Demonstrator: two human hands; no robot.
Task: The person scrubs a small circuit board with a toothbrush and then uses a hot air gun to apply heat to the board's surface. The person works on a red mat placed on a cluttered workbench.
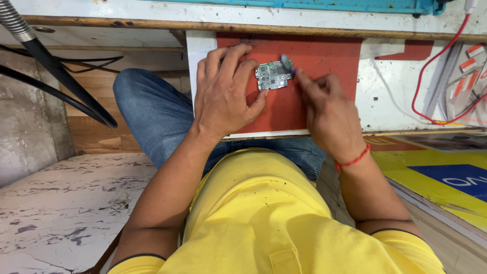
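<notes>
A small green circuit board (pixel 274 75) lies on a red mat (pixel 324 56) on the white worktop. My left hand (pixel 225 91) rests on the mat and grips the board's left edge with fingers and thumb. My right hand (pixel 327 111) comes in from the right with a small blue-grey tool or pad (pixel 287 63) pinched at its fingertips, touching the board's right edge. The tool is blurred, so I cannot tell its kind. A red thread circles my right wrist.
A red cable (pixel 431 76) loops over the white worktop (pixel 395 96) at right, next to small red-and-white parts (pixel 469 66). A black flexible hose (pixel 61 76) crosses the upper left. Yellow and blue printed sheets (pixel 441 172) lie at lower right. My knee in blue jeans sits under the bench.
</notes>
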